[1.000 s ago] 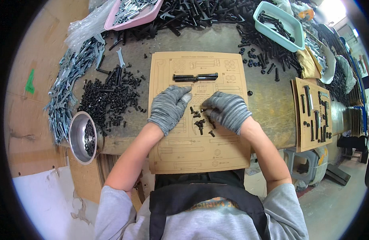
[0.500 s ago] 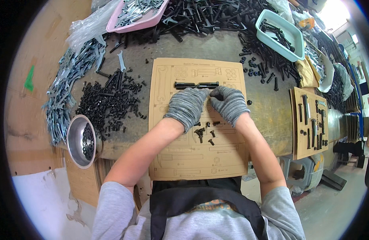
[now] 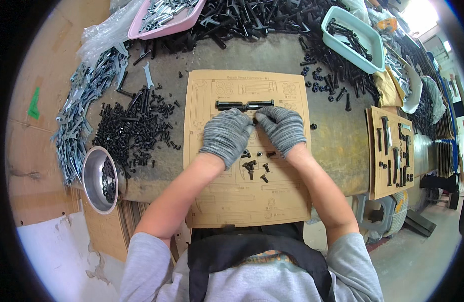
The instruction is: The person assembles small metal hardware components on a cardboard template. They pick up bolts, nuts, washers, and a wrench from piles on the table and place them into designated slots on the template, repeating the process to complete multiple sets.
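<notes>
left hand (image 3: 226, 134), right hand (image 3: 282, 129) over cardboard (image 3: 232, 187)

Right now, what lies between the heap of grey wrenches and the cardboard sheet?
The head view shows a heap of mostly small black bolts and one loose wrench between the wrench heap and the cardboard sheet.
</notes>
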A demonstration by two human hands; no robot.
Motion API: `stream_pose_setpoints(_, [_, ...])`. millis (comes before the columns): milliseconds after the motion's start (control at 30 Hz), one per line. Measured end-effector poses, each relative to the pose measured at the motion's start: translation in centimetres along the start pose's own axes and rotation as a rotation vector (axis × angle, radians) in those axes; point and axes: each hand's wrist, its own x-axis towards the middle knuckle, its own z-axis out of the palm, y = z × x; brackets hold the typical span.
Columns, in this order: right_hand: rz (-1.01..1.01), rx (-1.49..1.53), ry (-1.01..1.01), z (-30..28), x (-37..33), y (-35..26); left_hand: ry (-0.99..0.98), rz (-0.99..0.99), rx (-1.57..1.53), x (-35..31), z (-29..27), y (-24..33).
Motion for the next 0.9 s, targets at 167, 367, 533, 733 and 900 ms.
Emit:
stream_pose_setpoints(167, [-0.180,-0.114,-0.326,-5.2,-3.3,-0.7,-0.218,-0.014,-0.196,-3.5,-4.4,-1.8])
stream_pose_setpoints(367, [-0.359,-0.481,-0.473,-5.1,-5.3,-2.5,-0.250,0.111,-0.047,-3.5,-3.4,-0.9])
stream_pose_setpoints(533, [-0.144,-0.295,-0.424,-4.5,-3.0,-2.7,-0.144,0.177,0.043,-2.0,-2.5,-1.5])
stream_pose_setpoints(733, [0.155,0.143,-0.200,-2.1,1.5,-2.4,-0.049,0.009,0.052,-0.7,-1.5,-1.9])
stream_pose_setpoints(900, [0.166,-0.007,-0.221,-0.6,2.1,-2.6,-0.030,-0.048,0.096,-0.6,-1.0,-1.3])
